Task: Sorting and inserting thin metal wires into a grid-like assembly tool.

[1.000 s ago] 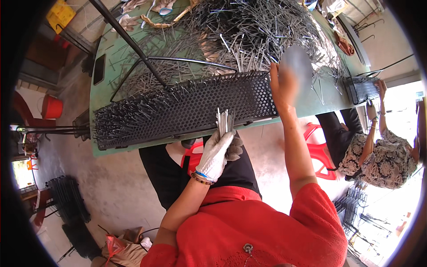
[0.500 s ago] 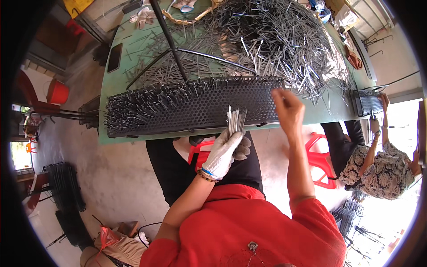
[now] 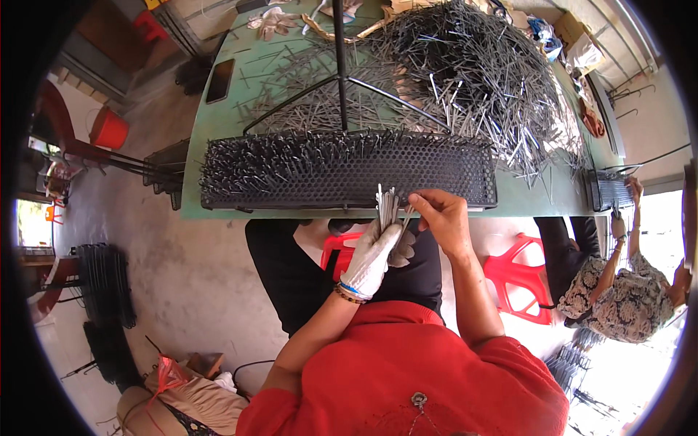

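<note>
My left hand point(image 3: 372, 254), in a white work glove, is closed round a bundle of thin metal pins point(image 3: 387, 206) whose tips stand up out of the fist. Beside that bundle my bare right hand point(image 3: 445, 221) pinches with thumb and forefinger at a single pin on the bundle's right side. Just beyond both hands, a black perforated metal rack point(image 3: 443, 174) rests along the table's near edge. Many upright pins crowd its holes on the left and along the back, while the front right shows bare holes. An upright bar with two braces rises behind the rack.
A big heap of loose metal pins point(image 3: 480, 87) covers the back right of the green table point(image 3: 195, 163). A phone point(image 3: 220, 81) and gloves point(image 3: 272, 23) lie at the far left. To the right, another person point(image 3: 618, 291) handles a similar black rack point(image 3: 609, 190). Red stools point(image 3: 520, 280) stand below.
My right hand has come back from the rack's right side to the pin bundle in my left hand. The whole view has shifted slightly, so the table sits further right.
</note>
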Available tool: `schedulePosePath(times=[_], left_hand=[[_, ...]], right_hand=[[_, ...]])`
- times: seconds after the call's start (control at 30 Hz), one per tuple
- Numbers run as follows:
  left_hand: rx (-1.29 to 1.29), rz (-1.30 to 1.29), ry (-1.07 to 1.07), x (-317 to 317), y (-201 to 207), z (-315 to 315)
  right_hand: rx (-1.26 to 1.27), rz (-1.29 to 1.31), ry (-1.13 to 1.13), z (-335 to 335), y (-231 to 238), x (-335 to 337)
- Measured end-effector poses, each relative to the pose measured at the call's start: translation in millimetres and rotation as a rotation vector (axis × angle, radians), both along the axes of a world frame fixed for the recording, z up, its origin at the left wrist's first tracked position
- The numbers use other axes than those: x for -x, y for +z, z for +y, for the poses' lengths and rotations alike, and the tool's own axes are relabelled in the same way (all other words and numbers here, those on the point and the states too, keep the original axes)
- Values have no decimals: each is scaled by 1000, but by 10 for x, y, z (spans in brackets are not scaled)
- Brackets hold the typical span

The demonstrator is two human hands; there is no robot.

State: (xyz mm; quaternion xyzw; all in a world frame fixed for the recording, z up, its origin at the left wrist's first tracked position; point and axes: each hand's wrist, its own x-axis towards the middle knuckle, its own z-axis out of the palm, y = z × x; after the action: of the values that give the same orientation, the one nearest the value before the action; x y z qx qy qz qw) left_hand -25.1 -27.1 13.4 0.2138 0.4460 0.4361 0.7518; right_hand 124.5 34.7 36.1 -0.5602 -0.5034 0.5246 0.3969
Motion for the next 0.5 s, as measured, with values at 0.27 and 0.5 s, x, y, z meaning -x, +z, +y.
schedulePosePath(times=[0.27, 0.5], left_hand=[[-4, -41, 95, 105, -49, 42], [30, -43, 73, 43, -48, 23]], right_hand=[[-289, -16, -234, 358, 324, 16], [-524, -91, -341, 893, 126, 5]])
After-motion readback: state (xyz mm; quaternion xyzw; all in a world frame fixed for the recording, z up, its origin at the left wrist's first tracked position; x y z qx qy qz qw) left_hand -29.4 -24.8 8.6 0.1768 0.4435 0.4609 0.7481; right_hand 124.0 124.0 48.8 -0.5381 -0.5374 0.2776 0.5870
